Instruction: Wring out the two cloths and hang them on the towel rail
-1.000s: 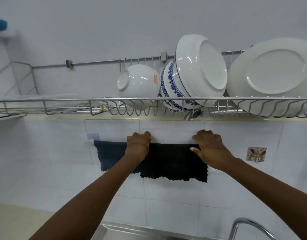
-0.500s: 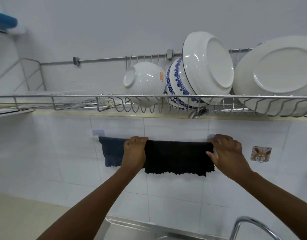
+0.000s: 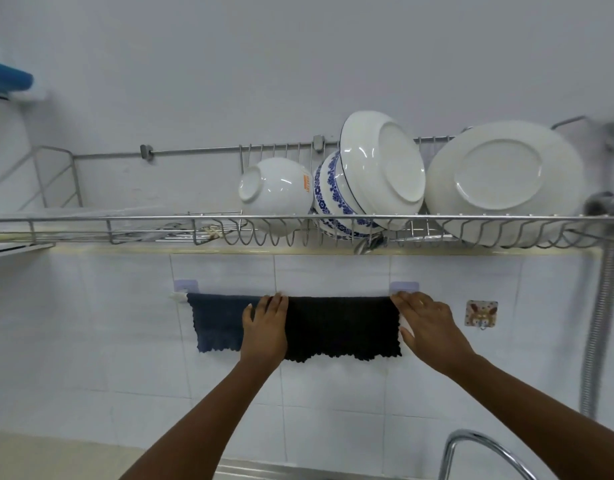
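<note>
Two cloths hang side by side over the white towel rail [image 3: 178,297] on the tiled wall. The dark blue cloth [image 3: 217,323] is on the left and the black cloth [image 3: 340,327] on the right, spread out flat. My left hand [image 3: 265,327] lies flat over the seam where the two cloths meet, fingers pointing up at the rail. At the black cloth's right edge, my right hand [image 3: 426,327] rests flat with its fingertips at the top corner by the right rail bracket [image 3: 404,285]. Neither hand clasps any fabric.
A wire dish rack [image 3: 298,220] runs just above the rail, holding a white bowl [image 3: 274,188], a blue-patterned bowl [image 3: 328,199] and two white plates [image 3: 503,178]. A sticker hook [image 3: 481,313] sits right of the rail. A tap [image 3: 482,448] and sink edge [image 3: 264,471] lie below.
My right hand slid right along the rail, stretching the black cloth wider. Both hands had fingers curled over the rail top; now they lie flat against the cloths.
</note>
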Tool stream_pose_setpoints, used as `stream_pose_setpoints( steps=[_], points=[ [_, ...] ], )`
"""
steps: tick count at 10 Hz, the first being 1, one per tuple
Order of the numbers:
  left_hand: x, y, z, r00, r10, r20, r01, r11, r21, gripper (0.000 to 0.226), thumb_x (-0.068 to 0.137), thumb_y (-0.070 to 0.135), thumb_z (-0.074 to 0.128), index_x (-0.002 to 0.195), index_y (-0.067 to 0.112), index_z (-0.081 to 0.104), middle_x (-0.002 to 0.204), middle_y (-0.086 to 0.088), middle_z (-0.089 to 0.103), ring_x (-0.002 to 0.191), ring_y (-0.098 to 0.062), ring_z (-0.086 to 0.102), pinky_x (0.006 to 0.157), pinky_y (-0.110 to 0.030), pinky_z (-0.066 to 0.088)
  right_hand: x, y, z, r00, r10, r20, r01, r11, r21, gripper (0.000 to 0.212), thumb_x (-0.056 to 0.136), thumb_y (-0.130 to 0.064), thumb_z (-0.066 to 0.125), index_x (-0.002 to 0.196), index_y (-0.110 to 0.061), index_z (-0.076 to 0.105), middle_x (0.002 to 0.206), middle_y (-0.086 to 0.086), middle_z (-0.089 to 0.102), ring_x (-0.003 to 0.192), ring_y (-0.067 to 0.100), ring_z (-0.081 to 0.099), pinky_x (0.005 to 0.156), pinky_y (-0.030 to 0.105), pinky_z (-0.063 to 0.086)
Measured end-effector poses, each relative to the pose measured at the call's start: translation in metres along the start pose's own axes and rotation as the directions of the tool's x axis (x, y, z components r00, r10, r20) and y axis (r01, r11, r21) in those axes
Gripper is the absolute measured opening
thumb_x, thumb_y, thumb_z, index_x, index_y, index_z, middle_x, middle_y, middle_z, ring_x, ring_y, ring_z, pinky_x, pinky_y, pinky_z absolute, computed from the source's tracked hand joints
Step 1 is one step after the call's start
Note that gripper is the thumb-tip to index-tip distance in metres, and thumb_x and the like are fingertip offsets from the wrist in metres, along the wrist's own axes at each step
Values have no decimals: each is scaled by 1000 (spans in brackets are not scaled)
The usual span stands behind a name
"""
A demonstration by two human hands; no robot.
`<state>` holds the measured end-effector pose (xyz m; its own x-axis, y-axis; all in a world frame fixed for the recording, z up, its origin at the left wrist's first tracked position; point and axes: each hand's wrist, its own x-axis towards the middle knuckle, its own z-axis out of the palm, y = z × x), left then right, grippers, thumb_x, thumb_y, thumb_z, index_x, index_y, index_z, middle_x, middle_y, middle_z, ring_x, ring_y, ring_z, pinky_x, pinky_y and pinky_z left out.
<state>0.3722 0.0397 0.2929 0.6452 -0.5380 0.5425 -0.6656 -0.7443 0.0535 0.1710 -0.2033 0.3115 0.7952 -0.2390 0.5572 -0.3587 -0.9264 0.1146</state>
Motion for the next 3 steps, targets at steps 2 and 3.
stream_pose_setpoints(
  steps=[2, 3],
  points=[
    [-4, 4, -15, 994, -24, 102, 29, 998, -52, 83, 89, 17, 58, 152, 16, 5, 162, -6, 7, 149, -30, 5, 119, -52, 6, -4, 0, -6, 992, 61, 107, -59, 998, -25, 70, 71, -31, 72, 135, -18, 44, 138, 5, 55, 120, 31, 54, 90, 48, 45],
    [-3, 16, -23, 993, 7, 120, 4, 996, -90, 79, 90, 15, 54, 152, 11, 5, 162, -10, 2, 149, -31, 1, 120, -49, 9, -8, -2, -17, 991, 118, 63, -127, 978, 166, 59, 84, -30, 59, 139, -21, 38, 147, -1, 43, 133, 24, 39, 103, 45, 35]
  ],
)
